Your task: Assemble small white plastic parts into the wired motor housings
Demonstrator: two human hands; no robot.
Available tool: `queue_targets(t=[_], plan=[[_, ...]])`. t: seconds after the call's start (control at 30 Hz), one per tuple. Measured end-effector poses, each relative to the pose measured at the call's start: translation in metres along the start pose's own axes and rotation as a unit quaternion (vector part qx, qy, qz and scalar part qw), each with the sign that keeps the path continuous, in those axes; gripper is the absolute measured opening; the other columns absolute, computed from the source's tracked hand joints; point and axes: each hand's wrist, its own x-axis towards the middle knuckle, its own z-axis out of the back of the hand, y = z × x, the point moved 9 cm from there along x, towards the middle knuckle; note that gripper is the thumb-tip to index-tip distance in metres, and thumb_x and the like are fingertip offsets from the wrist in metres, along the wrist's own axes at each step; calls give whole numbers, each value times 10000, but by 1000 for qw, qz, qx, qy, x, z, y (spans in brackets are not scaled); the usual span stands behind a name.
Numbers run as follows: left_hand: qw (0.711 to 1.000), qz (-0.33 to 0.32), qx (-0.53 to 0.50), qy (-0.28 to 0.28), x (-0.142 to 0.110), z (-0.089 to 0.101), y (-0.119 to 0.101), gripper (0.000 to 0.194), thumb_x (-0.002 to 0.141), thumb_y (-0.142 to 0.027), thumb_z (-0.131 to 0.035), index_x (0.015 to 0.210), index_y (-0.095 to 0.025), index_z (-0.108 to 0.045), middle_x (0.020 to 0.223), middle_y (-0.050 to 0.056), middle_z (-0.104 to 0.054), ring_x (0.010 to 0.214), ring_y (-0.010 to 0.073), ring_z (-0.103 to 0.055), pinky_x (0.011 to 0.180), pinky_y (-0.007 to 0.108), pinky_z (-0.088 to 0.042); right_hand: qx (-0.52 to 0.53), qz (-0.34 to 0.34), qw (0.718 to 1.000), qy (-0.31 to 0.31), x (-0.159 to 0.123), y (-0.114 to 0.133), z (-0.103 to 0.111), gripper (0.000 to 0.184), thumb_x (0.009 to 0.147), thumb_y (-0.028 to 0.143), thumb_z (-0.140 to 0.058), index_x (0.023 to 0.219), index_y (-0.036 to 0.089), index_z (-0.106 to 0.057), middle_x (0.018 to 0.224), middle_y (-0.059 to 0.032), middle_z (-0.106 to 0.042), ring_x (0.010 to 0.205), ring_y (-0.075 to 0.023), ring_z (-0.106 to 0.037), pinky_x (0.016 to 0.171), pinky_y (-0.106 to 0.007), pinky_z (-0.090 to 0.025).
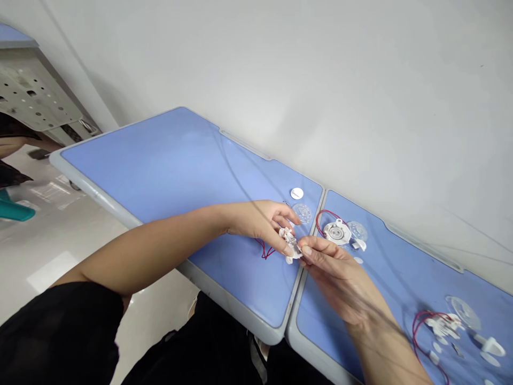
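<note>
My left hand (264, 223) and my right hand (334, 267) meet over the seam between two blue tabletops. Both pinch a small white plastic part (289, 243) with red wires (265, 250) trailing from it onto the left table (168, 166). My left fingers curl round its upper side, and my right thumb and fingertips press on its lower right side. Just beyond the hands lie a white round part with a red wire loop (335, 231), a clear disc (303, 213) and a small white cap (297, 193).
On the right table (401, 267), near the lower right, lie more white parts with red wires (441, 325) and a clear disc (464, 311). A white wall rises behind the tables. At far left stand a perforated grey metal unit (36, 96) and a teal object (14, 209) above the floor.
</note>
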Motion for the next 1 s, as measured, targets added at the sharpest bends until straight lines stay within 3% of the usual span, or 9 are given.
queue_targets(t=[0.3, 0.7, 1.0], plan=[[1000, 6, -8, 4, 1, -1, 1, 732, 543, -207, -849, 1189, -147, -511, 1100, 111, -605, 817, 176, -668, 675, 312, -536, 64, -32, 997, 22, 0, -4, -3, 240, 583, 330, -866, 744, 196, -749, 733, 1, -628, 691, -116, -478, 678, -254, -387], [1000, 0, -5, -5, 0, 0, -2, 740, 543, -224, -852, 1199, -136, -521, 1083, 119, -631, 820, 190, -675, 691, 340, -538, 71, -26, 997, -4, 1, -5, 1, 303, 522, 335, -896, 735, 181, -745, 729, 11, -635, 682, -97, -491, 657, -223, -391], [1000, -12, 3, -9, 2, 1, 0, 743, 515, -236, -868, 1177, -156, -540, 1117, 119, -621, 794, 166, -675, 681, 317, -544, 37, 5, 999, 3, 0, -1, 1, 256, 589, 351, -861, 747, 192, -738, 763, 5, -638, 719, -119, -485, 713, -265, -376]])
